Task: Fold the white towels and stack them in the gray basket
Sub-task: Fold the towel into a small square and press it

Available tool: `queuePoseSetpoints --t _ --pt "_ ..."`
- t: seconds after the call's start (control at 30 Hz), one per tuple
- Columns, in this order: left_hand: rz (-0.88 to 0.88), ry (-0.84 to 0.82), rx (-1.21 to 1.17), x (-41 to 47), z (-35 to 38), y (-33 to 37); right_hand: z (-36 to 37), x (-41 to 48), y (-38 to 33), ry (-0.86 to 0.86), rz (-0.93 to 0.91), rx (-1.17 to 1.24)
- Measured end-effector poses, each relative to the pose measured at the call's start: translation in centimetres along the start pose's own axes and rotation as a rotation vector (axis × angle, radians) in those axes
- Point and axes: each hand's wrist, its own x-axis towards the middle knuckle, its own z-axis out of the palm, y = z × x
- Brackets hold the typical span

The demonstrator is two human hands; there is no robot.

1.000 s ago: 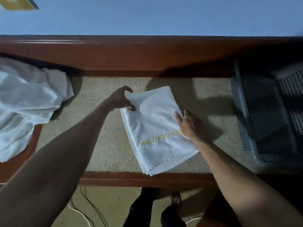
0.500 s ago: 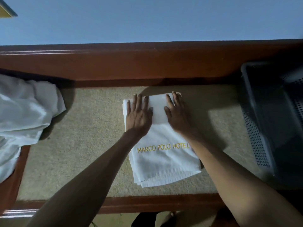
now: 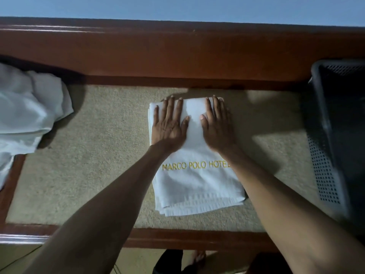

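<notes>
A folded white towel [image 3: 197,184] with yellow "MARCO POLO HOTEL" lettering lies in the middle of the beige tabletop. My left hand [image 3: 169,125] lies flat on the towel's far left part, fingers straight. My right hand [image 3: 217,125] lies flat on its far right part, fingers straight too. Both palms press down side by side. The gray basket [image 3: 325,175] stands at the right edge, its perforated wall facing the towel and its inside dark. A heap of unfolded white towels [image 3: 27,113] lies at the left.
The table [image 3: 88,155] has a beige top inside a red-brown wooden frame, with a raised wooden ledge [image 3: 177,54] along the far side. Below the near edge I see the floor, a cable and my feet [image 3: 197,260].
My left hand let go of the towel's far corner and both hands came to lie flat on its far half. The towel now lies squarer to the table edge.
</notes>
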Motion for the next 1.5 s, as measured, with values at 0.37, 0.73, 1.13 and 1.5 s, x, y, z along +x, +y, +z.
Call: queuePoseSetpoints --t 0.37,0.73,1.13,1.5 --pt "-0.001 -0.085 -0.04 -13.4 0.3 1.2 -3.0 -11.7 -0.2 -0.128 -0.028 0.085" --pt "0.076 -0.147 0.032 -19.5 -2.1 2.3 -4.9 -20.9 2.7 -0.21 -0.026 0.146" --pt "0.239 -0.135 0.001 -18.3 0.9 6.4 -8.3 -22.0 4.7 -0.208 0.084 0.405" --pt "-0.238 0.136 -0.68 -13.3 -7.0 3.3 -8.6 -14.3 2.5 -0.217 0.37 0.538"
